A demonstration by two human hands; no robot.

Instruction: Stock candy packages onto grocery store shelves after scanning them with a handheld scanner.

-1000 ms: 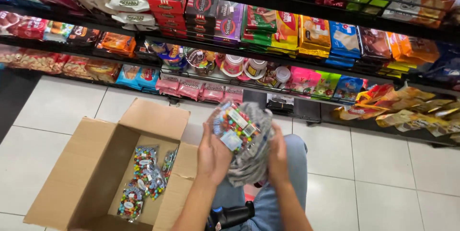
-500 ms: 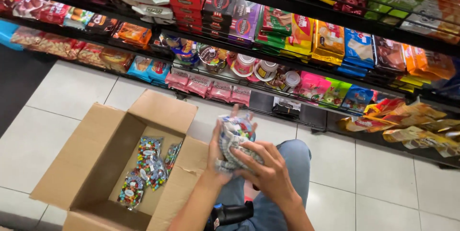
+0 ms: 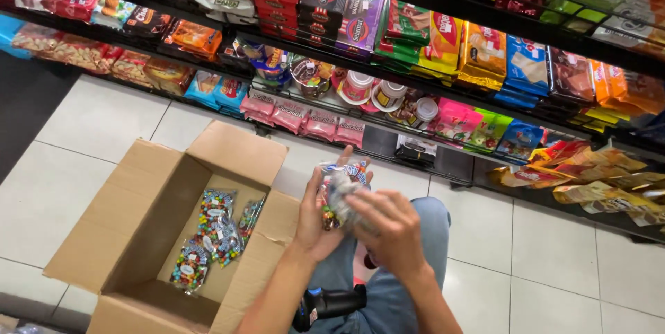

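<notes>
Candy packets (image 3: 341, 192), a small clear bundle with coloured sweets inside, sit at the centre of the frame, clasped between both your hands. Your left hand (image 3: 315, 220) cups the bundle from below with fingers wrapped around it, and your right hand (image 3: 388, 230) grips it from the right side. More candy bags (image 3: 211, 237) lie in the open cardboard box (image 3: 138, 216) at lower left, on the white tiled floor (image 3: 83, 147). Shelves (image 3: 415, 64) of snacks fill the upper frame.

Both forearms are bare, no sleeves showing. The left hand (image 3: 315, 226) and right hand (image 3: 389, 235) wear no gloves or, seemingly, rings. Blue jeans (image 3: 388, 292) cover the legs.
</notes>
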